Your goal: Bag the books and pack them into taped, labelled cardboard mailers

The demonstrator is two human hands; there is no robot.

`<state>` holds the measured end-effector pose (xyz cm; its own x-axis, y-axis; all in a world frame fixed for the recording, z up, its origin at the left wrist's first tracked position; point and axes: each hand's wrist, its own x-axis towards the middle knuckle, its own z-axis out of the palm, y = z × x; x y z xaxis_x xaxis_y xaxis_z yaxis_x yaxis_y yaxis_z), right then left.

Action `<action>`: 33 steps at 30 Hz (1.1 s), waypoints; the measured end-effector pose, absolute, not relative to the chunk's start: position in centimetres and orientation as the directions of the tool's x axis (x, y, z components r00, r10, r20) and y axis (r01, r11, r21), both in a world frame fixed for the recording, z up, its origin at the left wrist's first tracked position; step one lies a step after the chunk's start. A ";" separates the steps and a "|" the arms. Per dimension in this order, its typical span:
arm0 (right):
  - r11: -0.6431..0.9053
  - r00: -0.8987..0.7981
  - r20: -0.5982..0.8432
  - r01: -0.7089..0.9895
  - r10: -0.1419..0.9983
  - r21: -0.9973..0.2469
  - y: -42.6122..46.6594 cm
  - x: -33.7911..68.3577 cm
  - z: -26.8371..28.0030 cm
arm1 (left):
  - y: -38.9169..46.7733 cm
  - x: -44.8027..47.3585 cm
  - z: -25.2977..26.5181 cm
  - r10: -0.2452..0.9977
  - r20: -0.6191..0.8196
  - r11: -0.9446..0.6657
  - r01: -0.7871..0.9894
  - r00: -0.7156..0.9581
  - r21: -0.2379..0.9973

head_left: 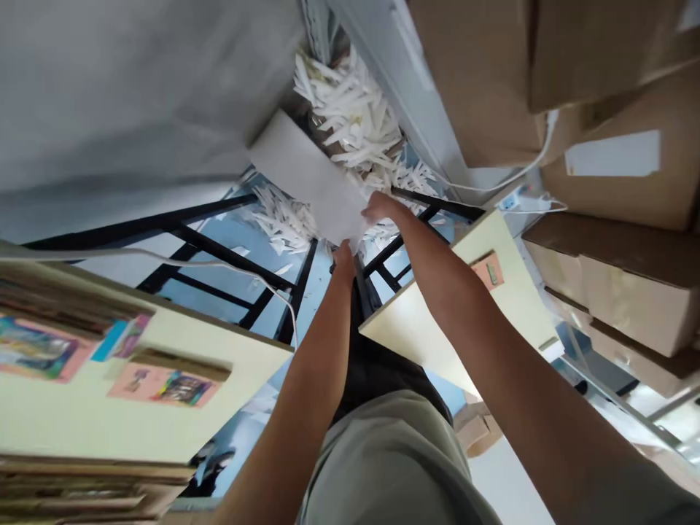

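Sheet (303, 168): white and flat, it stretches away from me above a heap of strips (355, 117), between the tables' black frames (216, 251); one layer or several, I cannot tell.
Handling: light, I judge, and fairly stiff, though the far end may droop; its smooth face could slip, and its corners would crease.
Hold: best taken by both edges, well spread, I reckon; mine sits all at the near end.
Left hand (343, 255): my fingers close on the near edge.
Right hand (377, 208): my fingers pinch the right side, near the corner.
Arms: both reach forward and down, nearly straight, converging.
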<state>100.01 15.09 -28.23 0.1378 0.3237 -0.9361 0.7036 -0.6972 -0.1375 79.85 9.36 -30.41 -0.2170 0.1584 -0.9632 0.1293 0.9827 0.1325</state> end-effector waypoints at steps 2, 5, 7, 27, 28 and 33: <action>-0.723 0.157 -0.930 0.676 0.332 -0.144 14.8 100.1 -25.8 | 9.9 80.7 -28.2 0.106 -0.944 0.993 0.085 -0.313 0.084; -0.762 0.206 -0.905 0.624 0.374 -0.173 14.0 100.1 -22.0 | 10.7 81.2 -24.7 0.122 -0.923 0.992 0.063 -0.365 0.106; -0.792 0.250 -0.873 0.571 0.419 -0.217 13.4 100.4 -19.1 | 11.0 80.9 -22.1 0.170 -0.924 0.985 0.091 -0.342 0.148; -0.727 0.244 -0.692 0.352 0.680 -0.590 5.9 101.9 9.5 | 12.2 74.8 4.5 0.520 -0.840 0.839 0.094 0.156 0.536; -0.738 0.228 -0.711 0.345 0.665 -0.580 5.4 101.8 10.4 | 12.2 74.6 5.1 0.529 -0.835 0.835 0.083 0.154 0.544; -0.783 0.381 -0.686 0.241 0.619 -0.573 1.8 100.9 14.7 | 12.7 74.4 6.6 0.522 -0.845 0.846 0.055 0.120 0.530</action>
<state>100.87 1.77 14.74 0.3813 0.6192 -0.6865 0.2412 -0.7835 -0.5727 74.40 12.73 6.58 0.1195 0.5218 -0.8446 0.0549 0.8460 0.5304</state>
